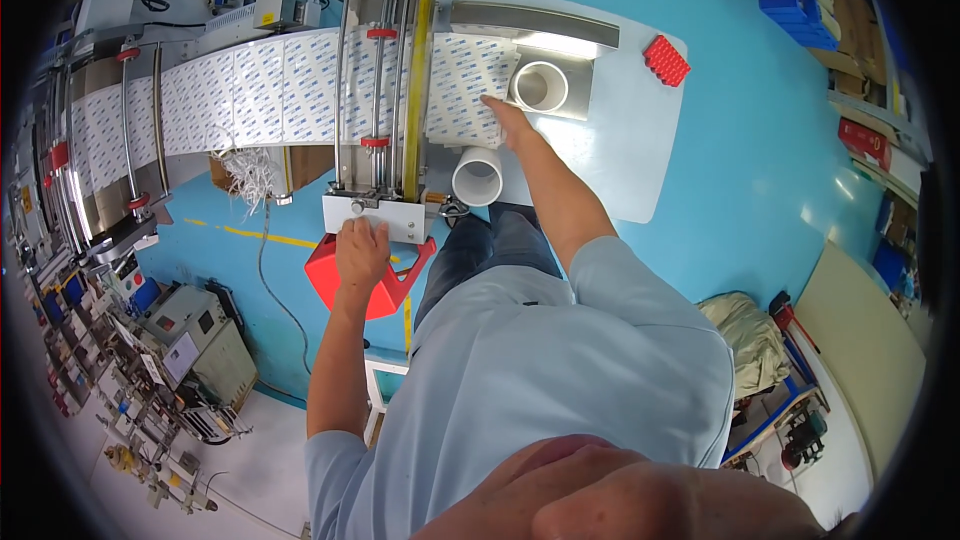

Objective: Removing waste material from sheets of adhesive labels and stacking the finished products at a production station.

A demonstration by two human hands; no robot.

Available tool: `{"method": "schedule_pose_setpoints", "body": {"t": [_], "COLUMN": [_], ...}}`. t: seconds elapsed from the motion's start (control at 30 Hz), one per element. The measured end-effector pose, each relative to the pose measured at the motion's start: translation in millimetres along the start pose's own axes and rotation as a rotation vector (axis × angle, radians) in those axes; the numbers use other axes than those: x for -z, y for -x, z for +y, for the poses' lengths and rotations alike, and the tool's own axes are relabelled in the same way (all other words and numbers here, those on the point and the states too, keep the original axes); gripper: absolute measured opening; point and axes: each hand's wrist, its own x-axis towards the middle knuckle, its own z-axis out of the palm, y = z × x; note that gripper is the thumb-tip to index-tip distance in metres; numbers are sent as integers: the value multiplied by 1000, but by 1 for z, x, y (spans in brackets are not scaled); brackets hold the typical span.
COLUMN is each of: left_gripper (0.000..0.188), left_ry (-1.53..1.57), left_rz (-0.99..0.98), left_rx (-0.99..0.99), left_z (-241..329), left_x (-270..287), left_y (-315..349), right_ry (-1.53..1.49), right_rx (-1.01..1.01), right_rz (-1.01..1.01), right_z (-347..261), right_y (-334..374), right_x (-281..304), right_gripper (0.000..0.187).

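Observation:
My left hand (362, 250) rests with its fingers laid on the white end plate (400, 221) of a roller machine and grips nothing visible. My right hand (508, 123) reaches out to the right edge of a stack of white sheets (465, 80) with small blue print, its fingers stretched out against the edge. The sheets lie just right of the machine's steel rods and yellow bar (418, 90). A printed web (255, 90) runs into the machine from the left. One white tube (478, 180) stands near my right forearm, and another tube (514, 90) stands just beyond that hand.
A long metal bar (535, 23) lies behind the sheets on the white tabletop (630, 150). At its far right corner sits a red studded block (667, 60). Below the machine is a red bin (345, 285). Shredded white strips (250, 175) hang under the web.

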Motion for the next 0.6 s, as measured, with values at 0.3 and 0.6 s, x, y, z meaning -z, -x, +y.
{"method": "schedule_pose_setpoints", "body": {"t": [0.3, 0.6], "left_gripper": [23, 24], "left_ry": [38, 37], "left_rz": [90, 103], "left_rx": [-58, -86], "left_z": [-2, 3], "left_x": [3, 3], "left_y": [10, -8], "right_ry": [46, -68], "right_rx": [83, 105], "right_rz": [61, -43], "right_z": [18, -1], "right_y": [13, 18], "right_x": [-8, 1], "right_gripper": [45, 44]}}
